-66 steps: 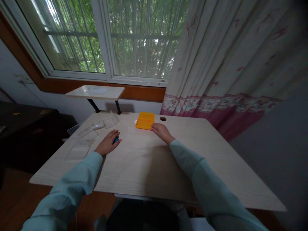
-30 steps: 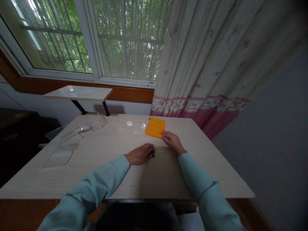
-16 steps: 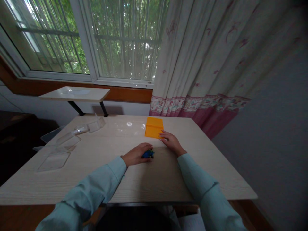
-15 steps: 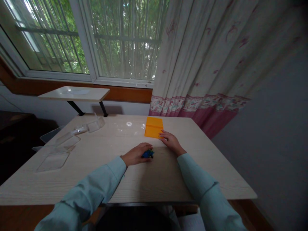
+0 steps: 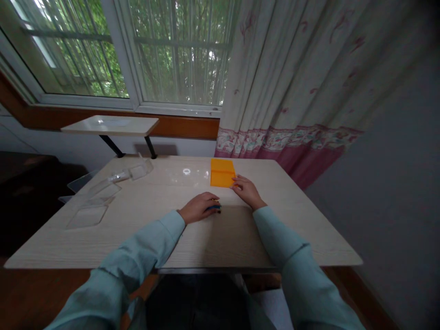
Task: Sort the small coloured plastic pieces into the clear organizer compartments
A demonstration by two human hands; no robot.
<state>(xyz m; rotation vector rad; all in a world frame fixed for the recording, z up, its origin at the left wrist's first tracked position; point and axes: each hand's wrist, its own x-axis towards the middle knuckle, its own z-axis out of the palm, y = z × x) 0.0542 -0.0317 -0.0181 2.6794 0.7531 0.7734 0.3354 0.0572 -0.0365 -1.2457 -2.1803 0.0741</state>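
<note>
Left hand [image 5: 199, 207]: grasping blue toy [image 5: 213, 207]
Blue toy: on orange box's [image 5: 220, 178] near side, apart
Right hand [image 5: 248, 191]: nearer, touching orange box's near right corner; pinch unclear
Orange box's crease: left to right

At centre are two hands [image 5: 198, 208], one orange box [image 5: 222, 179] and one blue object [image 5: 213, 207]; at left, one shelf [image 5: 140, 125] with two legs [image 5: 112, 145]; upper right, one curtain [image 5: 285, 78].

Orange case [image 5: 222, 176] of smooth plastic
</note>
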